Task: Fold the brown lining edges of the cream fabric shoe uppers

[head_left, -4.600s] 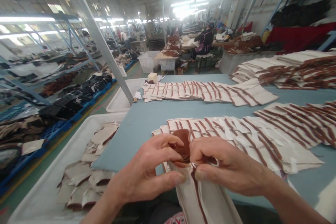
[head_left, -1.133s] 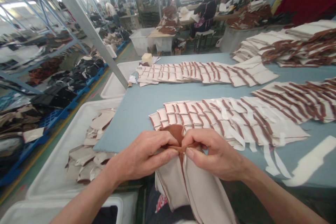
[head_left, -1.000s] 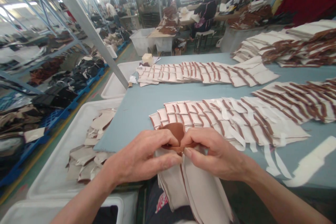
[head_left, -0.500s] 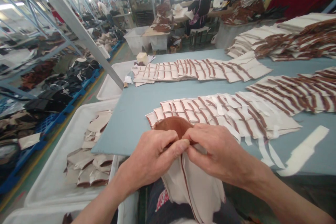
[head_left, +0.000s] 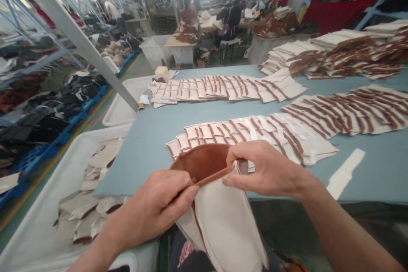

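Observation:
A sewn leather piece (head_left: pixel 223 216), shaped like a boot shaft, hangs over my lap, cream outside and brown inside. Its top gapes, showing the brown inner face. My left hand (head_left: pixel 159 204) pinches the rim at the left, beside a dark seam running downward. Farther along the same rim, my right hand (head_left: pixel 261 168) grips the edge between thumb and fingers near a side seam. Just beyond the hands, a row of similar cream pieces (head_left: pixel 219 134) overlaps on the blue-grey table (head_left: pixel 127 157), with thin white strips (head_left: pixel 266 123) lying across some of them.
Another overlapping row (head_left: pixel 223 87) lies farther back, and stacked cream-and-brown pieces (head_left: pixel 344 55) fill the right. A white strip (head_left: pixel 346 174) rests at the right front. White bins, one with cream pieces (head_left: pixel 86 208), stand left below a metal post (head_left: pixel 79 42). A person (head_left: pixel 229 21) sits beyond.
My hands, formerly together at the seam, are now apart along the rim. The leather piece's mouth has opened wider. The camera view has shifted a little to the right.

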